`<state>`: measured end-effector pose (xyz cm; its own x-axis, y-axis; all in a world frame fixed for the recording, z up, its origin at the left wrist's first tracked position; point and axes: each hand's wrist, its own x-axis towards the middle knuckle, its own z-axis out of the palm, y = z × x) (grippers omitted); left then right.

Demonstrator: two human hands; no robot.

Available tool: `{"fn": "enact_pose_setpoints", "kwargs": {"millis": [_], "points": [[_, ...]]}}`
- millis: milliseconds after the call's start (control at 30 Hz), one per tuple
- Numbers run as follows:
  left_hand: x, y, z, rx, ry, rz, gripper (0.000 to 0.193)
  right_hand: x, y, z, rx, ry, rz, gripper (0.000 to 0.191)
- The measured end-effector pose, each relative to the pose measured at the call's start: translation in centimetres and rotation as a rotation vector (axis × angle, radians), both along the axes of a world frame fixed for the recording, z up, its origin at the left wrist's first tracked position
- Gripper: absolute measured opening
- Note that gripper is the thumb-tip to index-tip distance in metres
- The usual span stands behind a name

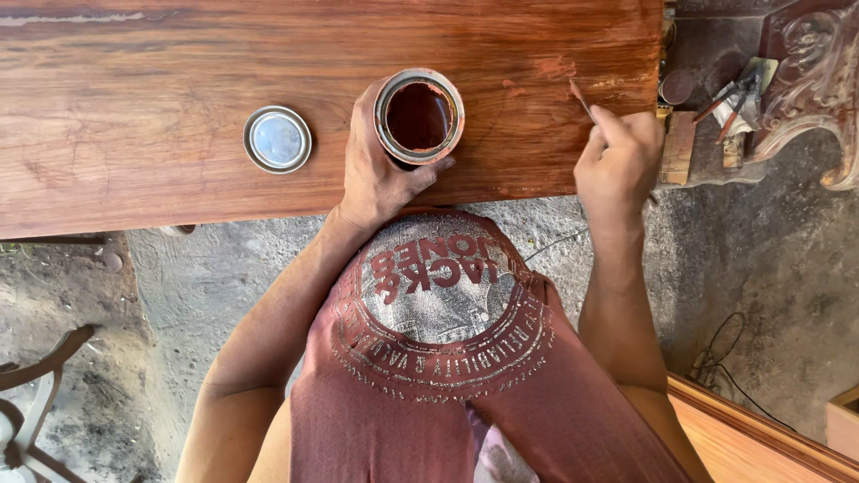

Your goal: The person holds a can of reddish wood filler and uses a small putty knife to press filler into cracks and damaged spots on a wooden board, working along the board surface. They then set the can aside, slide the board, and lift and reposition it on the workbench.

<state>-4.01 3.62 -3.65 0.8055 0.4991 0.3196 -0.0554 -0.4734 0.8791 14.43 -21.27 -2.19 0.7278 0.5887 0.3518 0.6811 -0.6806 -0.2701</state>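
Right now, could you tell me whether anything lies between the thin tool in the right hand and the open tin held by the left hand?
Nothing visible does. Only bare reddish-brown wooden board lies between the thin stained tool in the right hand and the open round metal tin gripped by the left hand. The round metal lid rests beyond the tin.

Rough grey concrete floor (224, 277); carved wooden furniture (819, 72); daylight.

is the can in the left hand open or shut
Open: the can in the left hand shows its dark reddish inside, and its round lid lies apart on the wooden board.
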Motion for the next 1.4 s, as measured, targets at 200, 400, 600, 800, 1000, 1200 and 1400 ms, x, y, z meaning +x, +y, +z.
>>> {"fn": "enact_pose_setpoints", "kwargs": {"millis": [200, 400, 600, 800, 1000, 1200, 1400], "points": [[-0.2, 0.1, -0.5, -0.007, 0.007, 0.015, 0.101, -0.3, 0.0, 0.1, 0.045, 0.139, 0.157, 0.018], [-0.5, 0.3, -1.3, -0.034, 0.005, 0.004, 0.102, 0.2, -0.2, 0.0, -0.061, 0.183, 0.146, 0.021], [-0.1, 0.1, -1.0, -0.080, 0.012, 0.026, 0.101, 1.9, -1.2, 1.6, 0.084, 0.279, 0.077, 0.022], [-0.1, 0.1, -0.9, -0.045, 0.038, 0.070, 0.098, 3.4, -0.9, 1.6, 0.043, 0.191, 0.255, 0.024], [-0.4, 0.3, -1.3, -0.043, 0.076, 0.088, 0.098, 3.9, -0.8, 1.2, -0.002, 0.172, 0.339, 0.027], [-0.1, 0.3, -1.9, -0.101, 0.025, 0.103, 0.098, 4.5, -0.5, 1.2, 0.047, 0.152, 0.268, 0.021], [-0.3, 0.8, -2.1, -0.101, 0.064, 0.125, 0.105, 0.9, 1.4, -0.1, 0.021, 0.395, 0.444, 0.018]]}}
